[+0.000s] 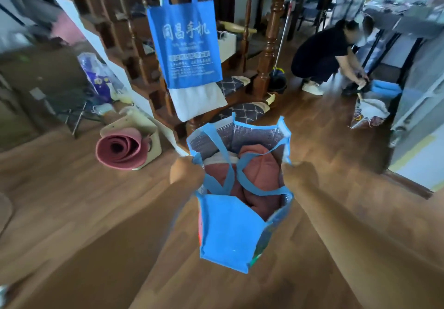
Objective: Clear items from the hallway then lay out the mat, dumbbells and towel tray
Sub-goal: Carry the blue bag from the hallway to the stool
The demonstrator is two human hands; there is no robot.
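Observation:
I hold a blue insulated tote bag in front of me above the wooden floor. My left hand grips the bag's left rim and my right hand grips its right rim, spreading the mouth wide. Inside lie reddish-pink folded cloths, with the two blue handles draped over them. A rolled pink mat stands in a beige basket on the floor to the left, by the foot of the stairs. No dumbbells or towel tray are identifiable.
A blue printed bag and a white cloth hang from the wooden stair post straight ahead. A crouching person works at the right by a table. A mop bucket stands by the stairs. A folding stool stands left.

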